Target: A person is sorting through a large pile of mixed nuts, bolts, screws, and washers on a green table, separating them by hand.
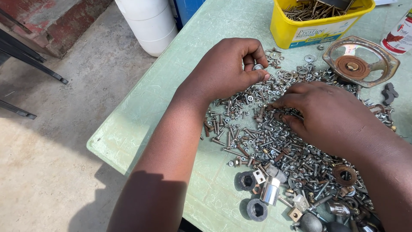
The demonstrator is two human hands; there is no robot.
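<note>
Green table (141, 124), hands sorting screw pile (266, 141)

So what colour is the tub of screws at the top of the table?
Yellow. The tub shows best in the head view, near the table's far edge.

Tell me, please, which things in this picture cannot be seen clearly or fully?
- Head view: small piece pinched in the left hand; the fingers cover it, kind unclear.
- Fastener pile: the part under the right hand is hidden.
- Yellow tub: its top is cut off by the picture edge.
- Red and white bottle: cut off at the right edge.
</note>
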